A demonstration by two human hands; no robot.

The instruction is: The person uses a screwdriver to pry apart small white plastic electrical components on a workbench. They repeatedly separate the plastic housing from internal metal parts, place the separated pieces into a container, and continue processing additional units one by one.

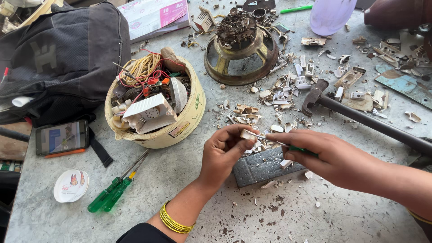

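Left hand (223, 150): pinched on a white plastic piece (249, 134), steadied above the grey block (263, 166). Right hand (315, 150): clamped on a green screwdriver (288, 146), tip at the piece for prying. Table (225, 211).

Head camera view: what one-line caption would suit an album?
Left hand pinches a small plastic piece while right hand probes it with a green-handled screwdriver.

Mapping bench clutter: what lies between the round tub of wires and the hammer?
In the head view, between the tub and the hammer lie broken white and beige plastic fragments scattered on the table.
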